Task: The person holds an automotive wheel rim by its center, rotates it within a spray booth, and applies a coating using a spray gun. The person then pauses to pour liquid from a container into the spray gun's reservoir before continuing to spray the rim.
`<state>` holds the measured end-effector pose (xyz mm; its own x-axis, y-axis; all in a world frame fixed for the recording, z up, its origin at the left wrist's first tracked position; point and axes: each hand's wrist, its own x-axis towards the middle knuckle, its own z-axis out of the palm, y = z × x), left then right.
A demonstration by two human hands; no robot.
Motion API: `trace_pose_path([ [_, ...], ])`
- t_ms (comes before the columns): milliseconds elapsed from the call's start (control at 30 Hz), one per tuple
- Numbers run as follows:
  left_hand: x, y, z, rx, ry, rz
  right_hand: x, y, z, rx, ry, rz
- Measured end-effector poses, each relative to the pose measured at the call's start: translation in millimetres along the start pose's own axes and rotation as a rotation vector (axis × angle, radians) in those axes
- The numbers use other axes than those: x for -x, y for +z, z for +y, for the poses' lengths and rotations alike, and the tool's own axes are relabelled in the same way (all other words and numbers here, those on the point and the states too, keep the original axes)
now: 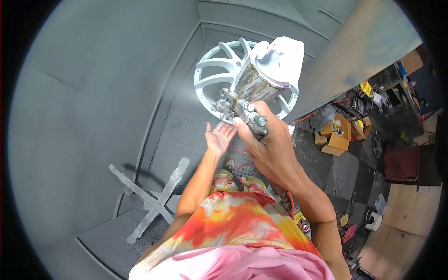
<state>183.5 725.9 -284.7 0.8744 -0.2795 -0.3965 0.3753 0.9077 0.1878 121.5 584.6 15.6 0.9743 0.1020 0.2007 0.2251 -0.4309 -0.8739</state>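
Observation:
My right hand (269,140) is wrapped round a paint spray gun (239,108), held up in front of me. Its cup (254,84) is stained, and white paper or cloth (284,58) covers the top. Behind the gun is a pale, multi-spoke wheel rim (211,64), partly hidden by the cup and my hand. My left hand (219,141) is palm up with its fingers spread, close to the rim's near edge. Whether the fingertips touch the rim, I cannot tell. The gun's trigger side is hidden behind my fingers.
On the left, a paint-coated cross-shaped stand (156,205) rises beside the grey wall (88,112). A red hose (292,205) runs near my right side. Cardboard boxes (338,137), a dark red mat (402,163) and cluttered shelves (394,86) lie to the right.

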Motion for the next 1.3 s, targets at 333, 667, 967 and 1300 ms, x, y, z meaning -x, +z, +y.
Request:
trace_pose_path([
  [333,-3,17,-3,-0.06,0.114,0.089,-2,-37,5,0.257,-0.091,0.256],
  [667,1,41,-85,-0.076,-0.195,-0.103,12,-26,5,0.116,0.037,0.136],
  [967,-39,12,-148,-0.231,-0.389,-0.316,34,-16,-22,-0.024,0.24,-0.118],
  [1300,-24,-33,-15,-0.085,-0.061,0.138,20,-39,11,0.195,0.084,0.207],
])
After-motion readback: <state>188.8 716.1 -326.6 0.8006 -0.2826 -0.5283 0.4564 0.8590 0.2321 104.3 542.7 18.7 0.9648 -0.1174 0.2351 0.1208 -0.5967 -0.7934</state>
